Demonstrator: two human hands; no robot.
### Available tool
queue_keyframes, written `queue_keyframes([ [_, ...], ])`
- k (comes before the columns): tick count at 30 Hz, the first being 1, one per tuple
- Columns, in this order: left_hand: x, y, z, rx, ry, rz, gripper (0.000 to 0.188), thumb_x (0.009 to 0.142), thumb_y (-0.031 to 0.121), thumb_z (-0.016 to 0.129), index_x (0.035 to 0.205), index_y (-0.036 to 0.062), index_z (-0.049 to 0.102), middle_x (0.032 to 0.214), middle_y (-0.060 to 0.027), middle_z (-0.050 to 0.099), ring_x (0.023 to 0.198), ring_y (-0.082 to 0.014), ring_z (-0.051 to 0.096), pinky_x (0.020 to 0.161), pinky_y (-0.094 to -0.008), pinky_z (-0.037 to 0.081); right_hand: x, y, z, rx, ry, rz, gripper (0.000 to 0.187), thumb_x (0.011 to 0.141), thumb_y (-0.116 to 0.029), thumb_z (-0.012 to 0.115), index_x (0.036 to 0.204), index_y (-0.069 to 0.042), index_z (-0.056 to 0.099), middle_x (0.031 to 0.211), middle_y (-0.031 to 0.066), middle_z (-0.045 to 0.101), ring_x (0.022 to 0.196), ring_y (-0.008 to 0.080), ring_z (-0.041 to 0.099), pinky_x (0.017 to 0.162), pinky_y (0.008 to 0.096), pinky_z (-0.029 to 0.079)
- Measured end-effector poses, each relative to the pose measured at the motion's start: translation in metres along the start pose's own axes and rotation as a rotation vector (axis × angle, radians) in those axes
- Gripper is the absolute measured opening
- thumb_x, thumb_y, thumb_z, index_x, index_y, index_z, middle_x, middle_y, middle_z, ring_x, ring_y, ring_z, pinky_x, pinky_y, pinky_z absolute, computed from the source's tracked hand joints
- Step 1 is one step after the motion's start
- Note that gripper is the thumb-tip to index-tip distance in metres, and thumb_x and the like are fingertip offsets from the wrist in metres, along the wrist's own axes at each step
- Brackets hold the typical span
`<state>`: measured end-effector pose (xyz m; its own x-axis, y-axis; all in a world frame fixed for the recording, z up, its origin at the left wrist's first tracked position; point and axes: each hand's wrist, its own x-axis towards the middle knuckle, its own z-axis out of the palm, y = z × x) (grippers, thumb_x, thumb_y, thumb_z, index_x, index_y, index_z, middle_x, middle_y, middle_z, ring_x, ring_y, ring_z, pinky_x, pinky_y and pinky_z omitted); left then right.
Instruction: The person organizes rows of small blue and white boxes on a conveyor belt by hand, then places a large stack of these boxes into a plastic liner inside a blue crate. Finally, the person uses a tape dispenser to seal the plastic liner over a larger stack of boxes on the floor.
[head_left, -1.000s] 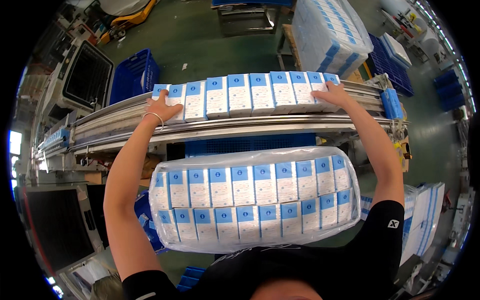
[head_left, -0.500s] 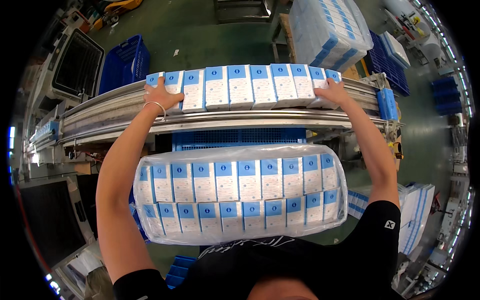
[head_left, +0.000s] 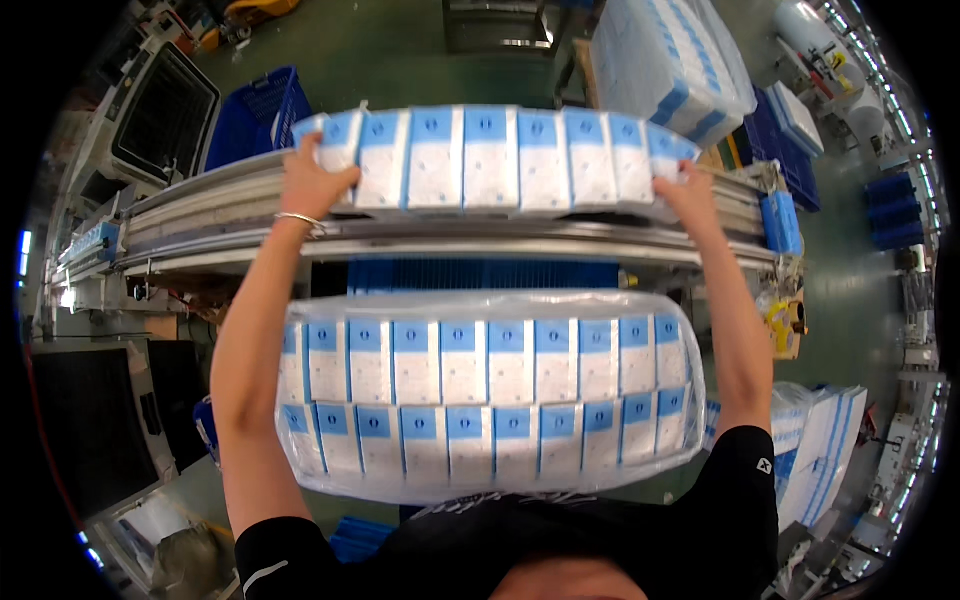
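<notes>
A row of blue-and-white packs point(head_left: 487, 160), which look like tissue packs, is squeezed between my two hands above a metal conveyor track point(head_left: 500, 240). My left hand point(head_left: 318, 180), with a bracelet at the wrist, grips the left end, thumb on the near side. At the right end my right hand point(head_left: 686, 190) presses the last, tilted pack inward. A shadow gap shows beneath the row, which bows slightly. Closer to my body stands a clear plastic bag point(head_left: 480, 480) holding two rows of the same packs, upright and side by side; neither hand touches it.
A blue crate point(head_left: 245, 125) stands behind the track at left. Back right, a wrapped bale of packs point(head_left: 665, 70) is beside a blue pallet point(head_left: 785, 140). A blue grid surface point(head_left: 480, 275) lies between track and bag. White stacks point(head_left: 825, 450) stand at lower right.
Both hands have raised the row of packs off the conveyor track, and it looks larger now. The end packs tilt more. The bag has shifted slightly in the picture as the view moved.
</notes>
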<state>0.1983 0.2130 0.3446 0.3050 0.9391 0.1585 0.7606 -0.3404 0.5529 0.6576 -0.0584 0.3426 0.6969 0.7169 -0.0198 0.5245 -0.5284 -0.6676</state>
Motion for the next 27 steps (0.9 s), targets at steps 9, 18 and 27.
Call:
queue_keyframes([
  [9,-0.273,0.009,-0.156,-0.19,-0.122,-0.016,0.082,0.071,0.018,0.071,0.137,-0.0023,0.027,0.135,-0.0194,0.036,0.125,-0.0297,0.04,0.103,-0.0416,0.035,-0.305,-0.057,-0.075,-0.122,0.056,-0.069,0.067,0.064,-0.032,0.075,0.117,0.0,0.052,0.127,0.026,0.036,0.118,0.042,0.04,0.099,0.0422,0.036],
  [18,-0.327,-0.062,-0.179,-0.426,-0.422,-0.445,0.073,0.085,0.028,0.063,0.141,0.0018,0.025,0.134,-0.0131,0.041,0.114,-0.0206,0.048,0.095,-0.0343,0.039,-0.363,0.008,-0.116,0.259,-0.254,0.29,0.053,0.08,-0.011,0.068,0.125,-0.004,0.041,0.114,0.0139,0.054,0.095,0.0177,0.057,0.081,0.0277,0.046],
  [27,-0.316,-0.112,-0.183,-0.502,-0.581,-0.583,0.08,0.075,0.041,0.075,0.132,-0.0015,0.037,0.124,-0.0152,0.05,0.109,-0.0192,0.051,0.094,-0.0317,0.041,-0.324,0.06,-0.128,0.533,-0.626,0.816,0.067,0.078,-0.031,0.074,0.127,0.0,0.042,0.117,0.0102,0.055,0.105,0.0204,0.056,0.089,0.0352,0.047],
])
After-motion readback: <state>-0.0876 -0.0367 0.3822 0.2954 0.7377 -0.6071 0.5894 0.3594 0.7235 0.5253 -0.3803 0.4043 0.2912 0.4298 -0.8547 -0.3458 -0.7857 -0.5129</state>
